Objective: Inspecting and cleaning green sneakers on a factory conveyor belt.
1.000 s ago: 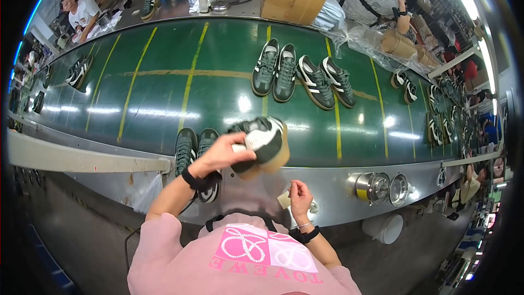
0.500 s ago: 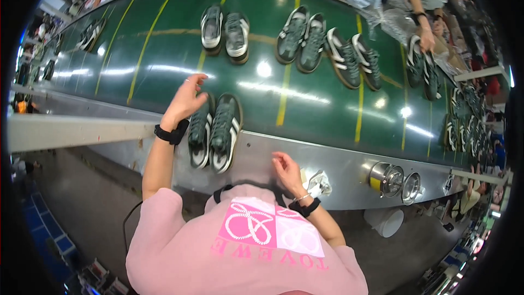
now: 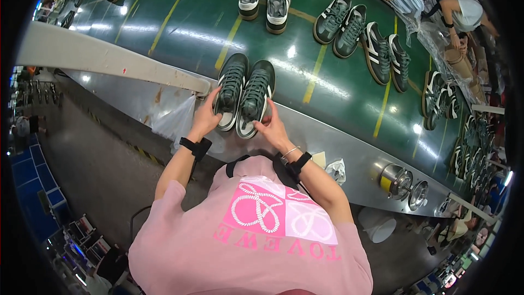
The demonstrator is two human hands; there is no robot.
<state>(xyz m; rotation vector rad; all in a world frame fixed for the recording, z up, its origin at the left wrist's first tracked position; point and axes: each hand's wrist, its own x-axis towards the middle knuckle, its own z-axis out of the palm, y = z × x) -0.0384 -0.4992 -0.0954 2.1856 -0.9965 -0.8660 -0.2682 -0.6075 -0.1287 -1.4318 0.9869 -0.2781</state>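
Green belt [image 3: 349,93], marked with yellow cross lines, runs along a metal ledge [image 3: 341,145], and both shine under the lights of a busy workshop. Two dark green shoes with white stripes, the left shoe [image 3: 232,84] and the right shoe [image 3: 258,90], lie side by side across the belt's near edge, soles down, toes over the belt and heels toward the person. At the left shoe, the left hand [image 3: 206,117] touches the outer side near the heel, its thumb and fingers spread; whether it grasps or only steadies, I cannot tell. At the right shoe, the right hand [image 3: 274,130] sets its thumb by the heel and its fingers along the outer side; how firm that contact is, I cannot tell either. Black bands circle both wrists. Beyond these, three more pairs of shoes stand on the belt in a slanting row, the nearest-left pair [image 3: 277,8] well apart from the hands. Left of the left hand are a white rail [image 3: 109,57] and a clear bag [image 3: 177,120]. To the right, a crumpled wrapper [image 3: 335,170] and a metal pot [image 3: 394,180] sit on the ledge, with a white bucket [image 3: 377,226] below; across the belt, a co-worker's hand [image 3: 457,42] is near a brown roll [image 3: 463,64]
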